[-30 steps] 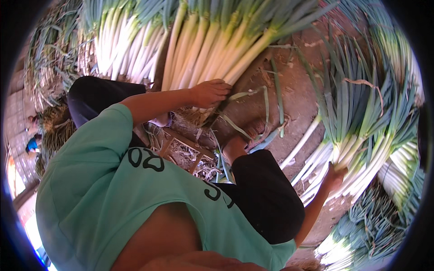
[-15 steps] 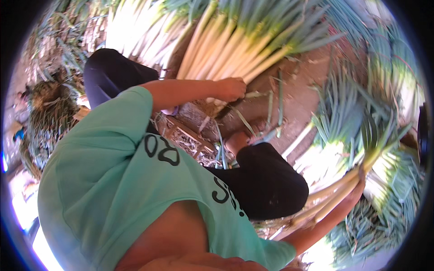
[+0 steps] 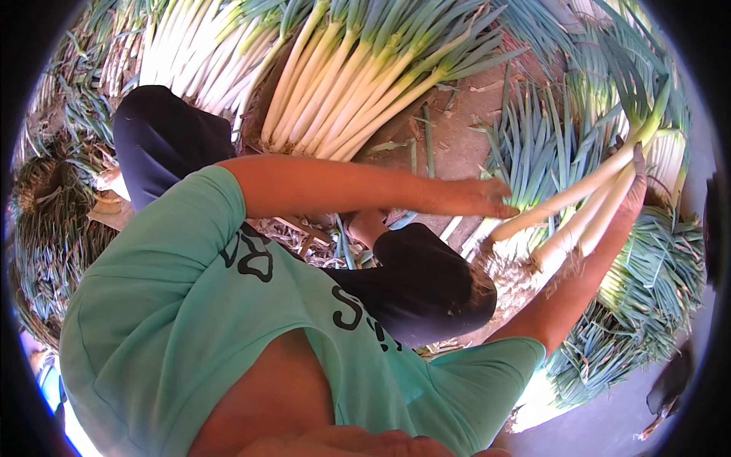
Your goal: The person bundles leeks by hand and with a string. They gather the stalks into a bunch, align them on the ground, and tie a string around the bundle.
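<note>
My right hand (image 3: 636, 177) grips a few large green onions (image 3: 569, 199) near the start of their green leaves. Their white stalks slant down toward the left, and the shaggy roots (image 3: 525, 263) hang beside my bent knee. Stretched across my body, my left hand (image 3: 487, 199) is close to the root end of the uppermost stalk; its fingers reach out and hold nothing I can see. Whether its fingertips touch the stalk I cannot tell. Beyond my left forearm lies a fanned pile of green onions (image 3: 343, 84), white ends toward me.
More green onions (image 3: 209, 53) lie at the far left. Leafy bundles (image 3: 647, 266) are stacked at the right, with another heap (image 3: 533, 145) past my knee. Dry leaf scraps (image 3: 324, 255) litter the ground by my foot. A dark leafy heap (image 3: 53, 228) stands at the left.
My left hand has moved right, from the root end of the fanned pile to the stalks in my right hand. The right hand has raised its green onions farther out, and their roots now show.
</note>
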Demonstrator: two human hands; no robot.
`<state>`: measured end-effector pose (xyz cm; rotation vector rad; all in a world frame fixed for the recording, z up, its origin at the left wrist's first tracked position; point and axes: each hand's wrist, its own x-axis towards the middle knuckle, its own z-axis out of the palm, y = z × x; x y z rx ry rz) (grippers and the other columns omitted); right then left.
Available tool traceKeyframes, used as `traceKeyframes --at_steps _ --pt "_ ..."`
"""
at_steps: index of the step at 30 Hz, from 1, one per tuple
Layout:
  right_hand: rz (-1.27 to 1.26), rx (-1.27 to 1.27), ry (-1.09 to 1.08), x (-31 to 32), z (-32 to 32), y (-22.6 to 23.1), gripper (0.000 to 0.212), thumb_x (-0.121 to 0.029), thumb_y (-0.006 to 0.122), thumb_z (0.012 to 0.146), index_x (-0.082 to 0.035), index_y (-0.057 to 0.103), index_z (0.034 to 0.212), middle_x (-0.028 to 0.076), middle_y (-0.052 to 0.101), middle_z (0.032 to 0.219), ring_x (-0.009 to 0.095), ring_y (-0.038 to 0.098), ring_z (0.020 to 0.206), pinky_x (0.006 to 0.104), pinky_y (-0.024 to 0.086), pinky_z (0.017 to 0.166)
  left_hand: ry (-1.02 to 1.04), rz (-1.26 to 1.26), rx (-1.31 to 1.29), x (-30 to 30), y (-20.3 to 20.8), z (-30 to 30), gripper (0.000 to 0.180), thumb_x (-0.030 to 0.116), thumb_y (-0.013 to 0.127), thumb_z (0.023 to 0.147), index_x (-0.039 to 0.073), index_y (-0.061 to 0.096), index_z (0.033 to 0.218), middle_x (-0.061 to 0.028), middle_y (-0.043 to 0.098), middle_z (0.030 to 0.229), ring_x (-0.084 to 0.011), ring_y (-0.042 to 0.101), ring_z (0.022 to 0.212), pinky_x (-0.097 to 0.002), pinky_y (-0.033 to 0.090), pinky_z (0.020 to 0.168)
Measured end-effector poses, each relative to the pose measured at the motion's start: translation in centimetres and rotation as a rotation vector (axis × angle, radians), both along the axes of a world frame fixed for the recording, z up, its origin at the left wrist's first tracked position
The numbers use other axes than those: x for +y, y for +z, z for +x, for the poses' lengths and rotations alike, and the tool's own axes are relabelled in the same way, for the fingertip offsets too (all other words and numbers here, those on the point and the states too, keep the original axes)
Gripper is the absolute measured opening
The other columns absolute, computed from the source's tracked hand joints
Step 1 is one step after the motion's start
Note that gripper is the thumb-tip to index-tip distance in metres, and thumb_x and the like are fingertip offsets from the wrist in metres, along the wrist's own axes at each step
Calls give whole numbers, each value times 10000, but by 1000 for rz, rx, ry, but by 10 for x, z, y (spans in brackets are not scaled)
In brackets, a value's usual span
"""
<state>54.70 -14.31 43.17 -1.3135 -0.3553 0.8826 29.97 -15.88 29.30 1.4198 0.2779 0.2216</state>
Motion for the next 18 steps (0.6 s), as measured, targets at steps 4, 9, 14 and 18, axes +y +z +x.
traceKeyframes --at_steps 4,9,14,18 --pt "-140 -12 -16 6 1 -70 402 -322 678 784 -60 543 1058 88 614 823 203 598 794 344 506 745 -106 -892 129 -17 -3 -23 515 391 520 900 8 476 1242 -115 596 1071 -178 597 923 -277 480 801" --pt "-108 406 228 -11 3 -202 422 -194 556 846 29 449 1188 226 576 1102 327 575 983 423 451 915 8 -981 291 -15 -57 -51 386 309 513 908 12 526 1154 -96 634 942 -152 633 766 -277 533 688" --pt "-272 438 131 -38 -29 -263 381 -163 573 809 48 505 1119 185 602 1033 303 584 955 384 462 904 -35 -1291 338 -26 -45 -55 368 314 526 903 30 529 1139 -122 630 959 -181 650 786 -299 546 688" --pt "-537 276 251 -36 -60 -245 296 -190 578 815 23 536 1015 158 611 970 262 590 897 361 486 843 -61 -1558 347 -32 -51 -47 357 290 580 874 38 535 1122 -140 637 884 -191 654 747 -290 558 635"
